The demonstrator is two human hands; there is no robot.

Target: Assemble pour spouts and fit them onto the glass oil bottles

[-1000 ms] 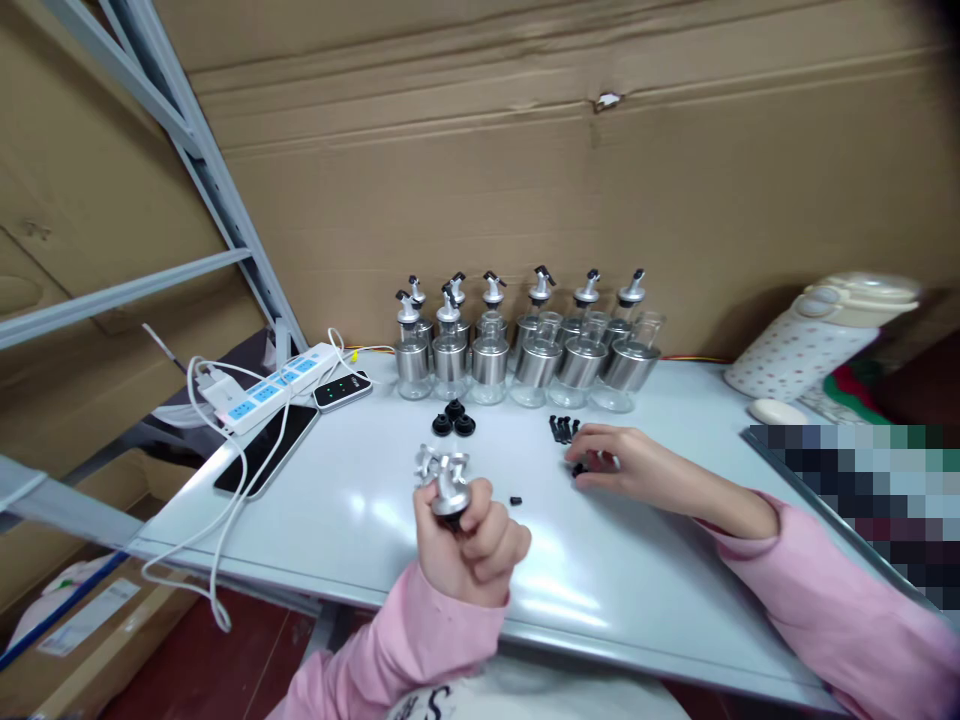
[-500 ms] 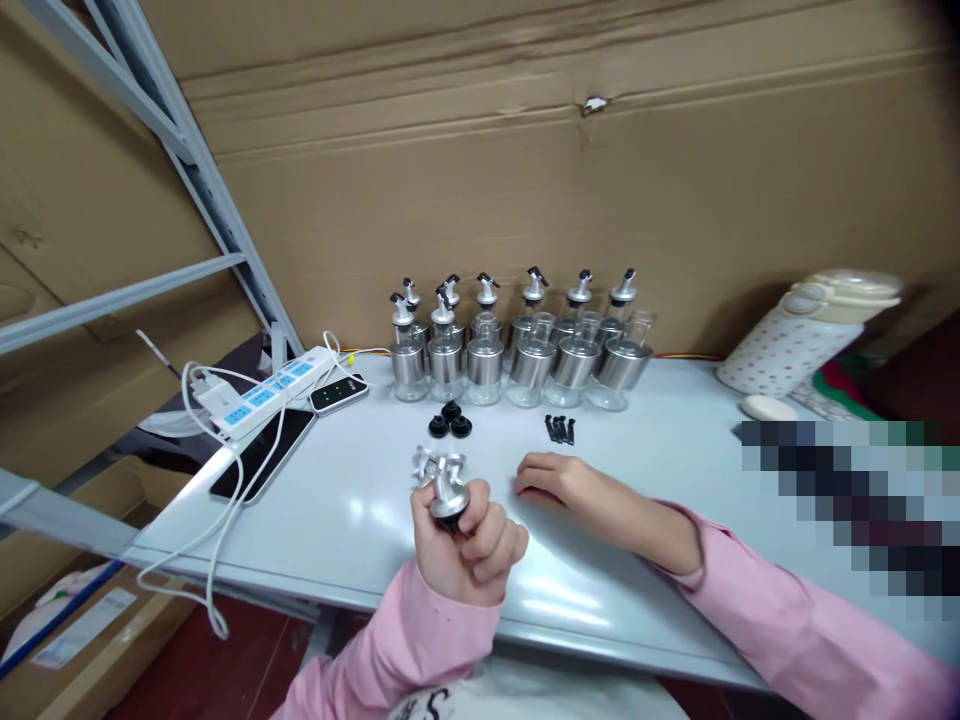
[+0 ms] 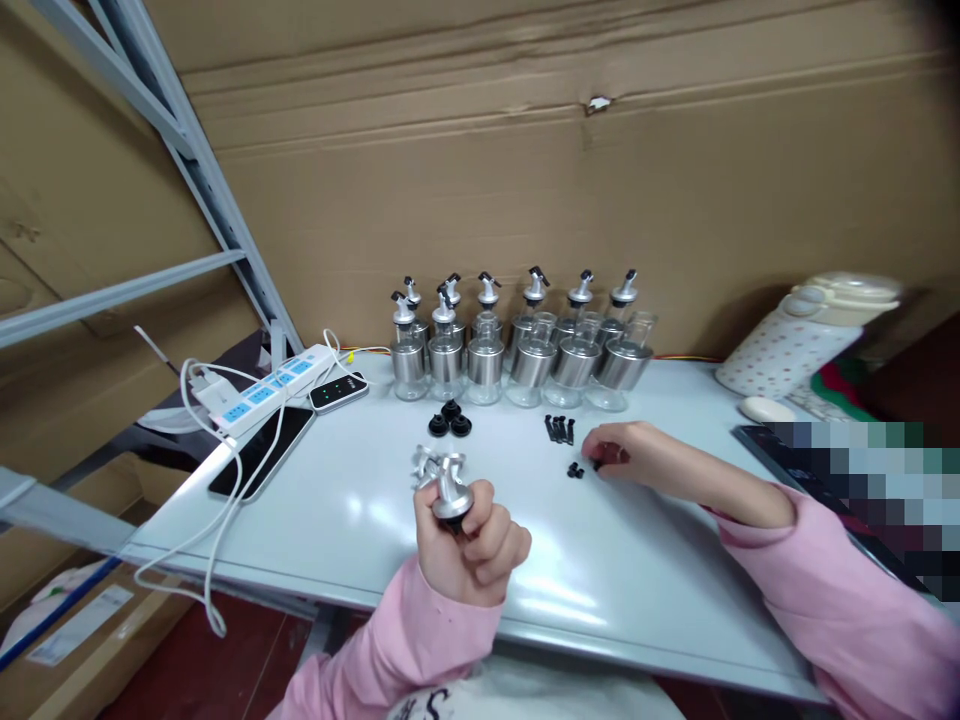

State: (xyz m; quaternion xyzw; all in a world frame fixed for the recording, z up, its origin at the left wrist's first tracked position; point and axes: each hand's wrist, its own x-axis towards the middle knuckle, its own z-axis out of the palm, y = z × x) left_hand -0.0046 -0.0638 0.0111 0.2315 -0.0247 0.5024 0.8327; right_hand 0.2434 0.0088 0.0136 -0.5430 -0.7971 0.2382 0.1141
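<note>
My left hand [image 3: 476, 540] is wrapped round a silver pourer head [image 3: 453, 495] with a black base, above the near part of the table. Just behind it, other silver pourer parts [image 3: 426, 464] lie on the table. My right hand [image 3: 622, 452] is down on the table at the right, fingers curled over a small dark piece mostly hidden beneath them. Left of its fingertips are tiny black pieces [image 3: 575, 470], and behind those a row of black levers [image 3: 559, 430]. Black stoppers [image 3: 450, 420] sit in a cluster behind my left hand.
Glass bottles with steel sleeves [image 3: 485, 365] stand in rows along the back, several topped with pourers. A power strip [image 3: 274, 388], cables and a phone [image 3: 262, 455] lie at the left. A dotted flask [image 3: 795, 335] and a white oval object [image 3: 766, 410] are at the right.
My right hand has moved right, uncovering the tiny black pieces on the table. My left hand keeps its hold on the pourer head and has hardly moved.
</note>
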